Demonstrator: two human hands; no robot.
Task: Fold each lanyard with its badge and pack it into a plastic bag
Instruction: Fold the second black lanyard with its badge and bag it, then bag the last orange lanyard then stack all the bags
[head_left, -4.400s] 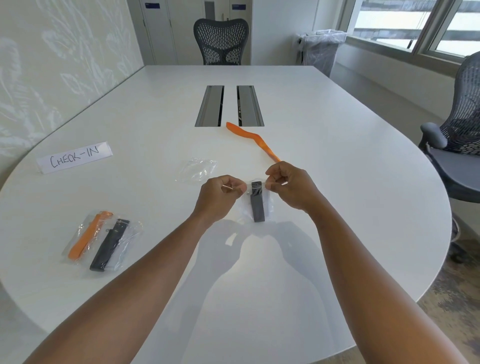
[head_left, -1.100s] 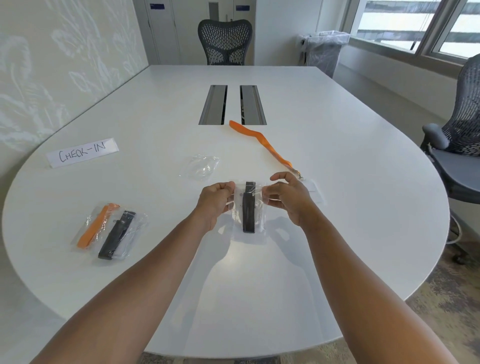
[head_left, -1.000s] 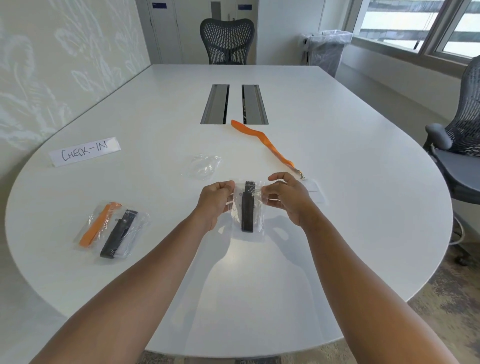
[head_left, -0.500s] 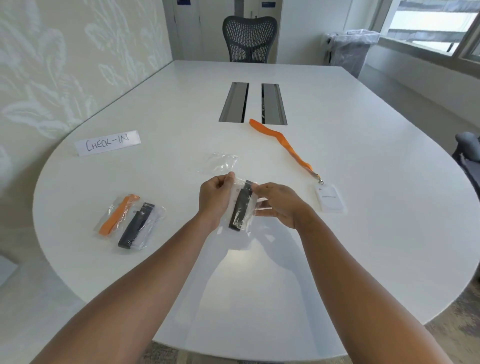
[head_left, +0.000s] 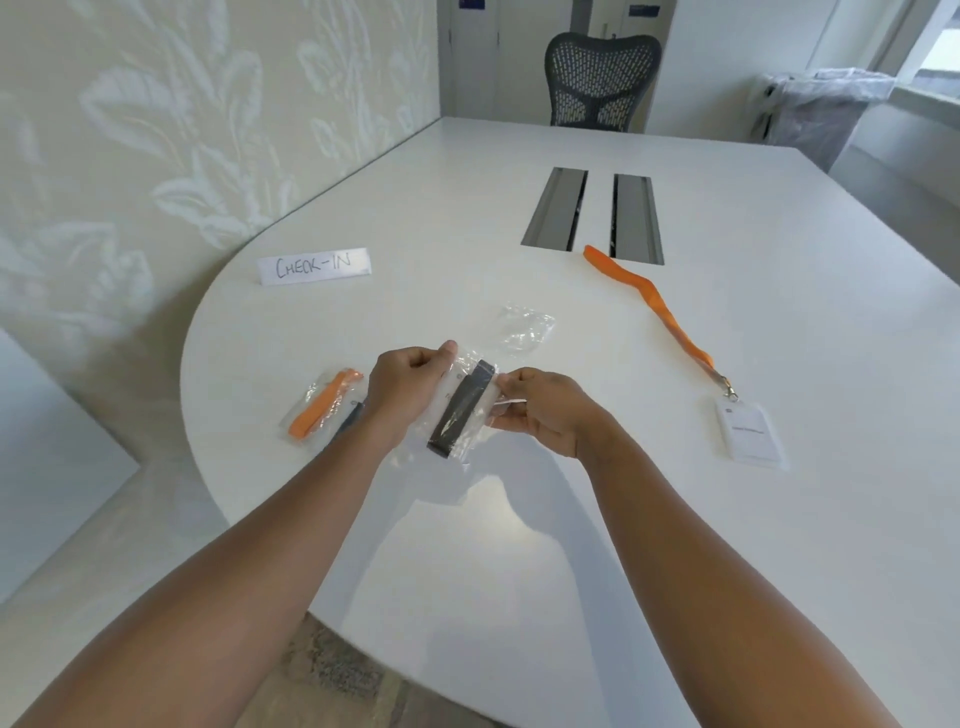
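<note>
Reading "CHECK-IN", paper sign (head_left: 315, 266) sits w/ bagged lanyards (head_left: 324, 408) nearby.

Held bag (head_left: 464, 410) centre – packed bags (head_left: 324, 405) left, empty bag (head_left: 525, 325) behind, loose lanyard (head_left: 655, 306) w/ badge (head_left: 749, 432) right.

Left hand (head_left: 410, 382), right hand (head_left: 540, 410) pinching, forearms extended.

Bright daylight from the right, soft arm shadows and glare on the white table (head_left: 779, 519), wide-angle bending at edges.
</note>
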